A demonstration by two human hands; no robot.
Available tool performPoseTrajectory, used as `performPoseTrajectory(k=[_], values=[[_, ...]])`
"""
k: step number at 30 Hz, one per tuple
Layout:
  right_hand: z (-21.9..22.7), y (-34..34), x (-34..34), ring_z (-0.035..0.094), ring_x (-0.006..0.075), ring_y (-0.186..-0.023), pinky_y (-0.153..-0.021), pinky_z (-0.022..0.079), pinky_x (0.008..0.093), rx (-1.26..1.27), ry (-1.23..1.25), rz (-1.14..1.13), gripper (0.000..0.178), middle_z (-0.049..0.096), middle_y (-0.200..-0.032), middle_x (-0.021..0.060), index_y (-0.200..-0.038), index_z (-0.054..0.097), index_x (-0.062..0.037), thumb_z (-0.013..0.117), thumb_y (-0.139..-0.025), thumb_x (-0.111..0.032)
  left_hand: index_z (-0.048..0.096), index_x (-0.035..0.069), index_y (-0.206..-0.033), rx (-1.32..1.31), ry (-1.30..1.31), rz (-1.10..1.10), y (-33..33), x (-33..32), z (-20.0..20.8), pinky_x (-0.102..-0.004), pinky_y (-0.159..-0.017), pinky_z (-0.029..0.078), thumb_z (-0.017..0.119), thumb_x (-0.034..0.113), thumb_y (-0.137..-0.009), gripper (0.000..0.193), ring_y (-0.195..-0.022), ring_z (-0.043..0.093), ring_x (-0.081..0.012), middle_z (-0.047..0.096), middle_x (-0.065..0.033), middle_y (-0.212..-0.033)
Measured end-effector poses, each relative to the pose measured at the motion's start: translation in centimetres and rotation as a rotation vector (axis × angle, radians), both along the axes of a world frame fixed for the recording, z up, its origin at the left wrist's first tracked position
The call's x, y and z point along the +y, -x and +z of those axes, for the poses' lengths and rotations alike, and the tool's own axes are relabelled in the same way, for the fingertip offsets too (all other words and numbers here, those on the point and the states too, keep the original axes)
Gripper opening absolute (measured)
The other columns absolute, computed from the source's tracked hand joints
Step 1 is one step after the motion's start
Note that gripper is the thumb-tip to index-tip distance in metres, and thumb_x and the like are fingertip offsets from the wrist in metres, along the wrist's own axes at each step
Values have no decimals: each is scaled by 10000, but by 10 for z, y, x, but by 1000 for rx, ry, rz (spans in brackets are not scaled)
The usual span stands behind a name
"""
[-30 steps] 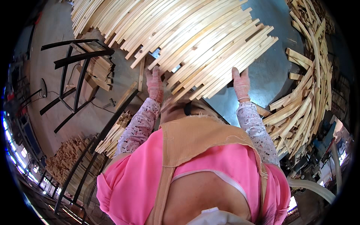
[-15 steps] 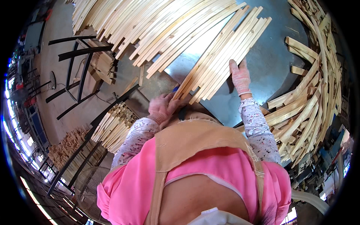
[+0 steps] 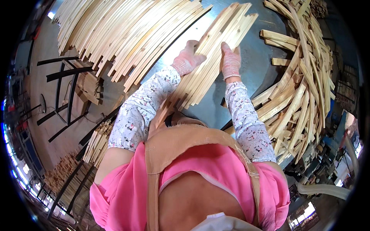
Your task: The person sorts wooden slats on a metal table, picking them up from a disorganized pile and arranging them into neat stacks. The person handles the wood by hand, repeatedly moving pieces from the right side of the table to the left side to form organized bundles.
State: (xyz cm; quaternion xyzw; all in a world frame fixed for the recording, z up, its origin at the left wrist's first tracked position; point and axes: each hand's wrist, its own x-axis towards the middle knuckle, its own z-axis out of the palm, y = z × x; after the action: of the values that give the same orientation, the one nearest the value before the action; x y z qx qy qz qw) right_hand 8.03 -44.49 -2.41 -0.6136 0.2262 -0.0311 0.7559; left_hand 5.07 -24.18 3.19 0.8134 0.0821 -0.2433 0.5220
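Observation:
A bundle of pale wooden strips (image 3: pixel 210 63) lies slantwise in front of me, its near ends uneven and close to my apron. Against its left long side is my left hand (image 3: pixel 189 58), in a pinkish knit glove, the thumb reaching over the top strips. My right hand (image 3: pixel 231 61), gloved alike, presses the right long side with its fingertips at the edge. Between them the two hands clasp the bundle; the undersides of the fingers are hidden. Farther left, a wide row of similar strips (image 3: pixel 127 34) lies side by side, apart from the bundle.
The grey metal tabletop (image 3: pixel 266 63) carries the strips. On the right a tangled heap of wooden offcuts (image 3: pixel 304 88) curves around. Black metal frames (image 3: pixel 63 92) stand on the floor at left, with stacked wood (image 3: pixel 98 142) near them. A pale hose (image 3: pixel 323 190) runs at lower right.
My left hand has gone from the bundle's near ends up to its left side. My right hand stays on the right side. The gap between bundle and row has widened, and the view has shifted.

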Motion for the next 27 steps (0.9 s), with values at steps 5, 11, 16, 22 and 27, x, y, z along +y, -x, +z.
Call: performPoseTrajectory(k=[5, 11, 16, 22, 27], values=[[180, -32, -24, 686, 245, -1163, -1031, 543, 381, -395, 585, -19, 615, 729, -1299, 146, -1455, 582, 33, 837, -943, -192, 388, 27, -1560, -607, 112, -55, -60, -34, 103, -431, -1121, 504, 859, 382, -839, 931, -1305, 647, -383, 642, -259, -1410], [366, -33, -23, 721, 236, -1096, -877, 592, 351, -937, 325, -232, 356, 758, -1214, 117, -1372, 658, -48, 640, -1064, -225, 223, 44, -1670, -1206, 489, -207, -126, -58, 239, -408, -1170, 457, 834, 238, -912, 992, -1388, 572, -341, 557, -225, -1525], [316, 30, -9, 657, 281, -1237, -1011, 553, 398, -804, 856, -377, 710, 658, -1381, 175, -1471, 522, -1, 847, -904, -276, 398, 38, -1583, -948, 283, -301, -80, -43, 255, -403, -1142, 489, 929, 355, -807, 993, -1341, 618, -310, 625, -179, -1452], [163, 127, 20, 611, 249, -1304, -1112, 509, 399, -635, 592, -91, 567, 614, -1481, 95, -1491, 535, -19, 756, -975, -98, 557, 92, -1474, -780, 755, -501, -22, 4, 159, -434, -1140, 516, 906, 168, -854, 716, -1308, 631, -218, 661, -95, -1429], [146, 214, 35, 451, 277, -1509, -1259, 379, 450, -518, 1085, 107, 643, 464, -1621, 122, -1634, 365, -75, 637, -1097, -300, 674, 154, -1301, -846, 282, -555, 50, 46, 123, -475, -1021, 567, 891, 204, -742, 601, -1236, 664, -365, 664, -143, -1343]])
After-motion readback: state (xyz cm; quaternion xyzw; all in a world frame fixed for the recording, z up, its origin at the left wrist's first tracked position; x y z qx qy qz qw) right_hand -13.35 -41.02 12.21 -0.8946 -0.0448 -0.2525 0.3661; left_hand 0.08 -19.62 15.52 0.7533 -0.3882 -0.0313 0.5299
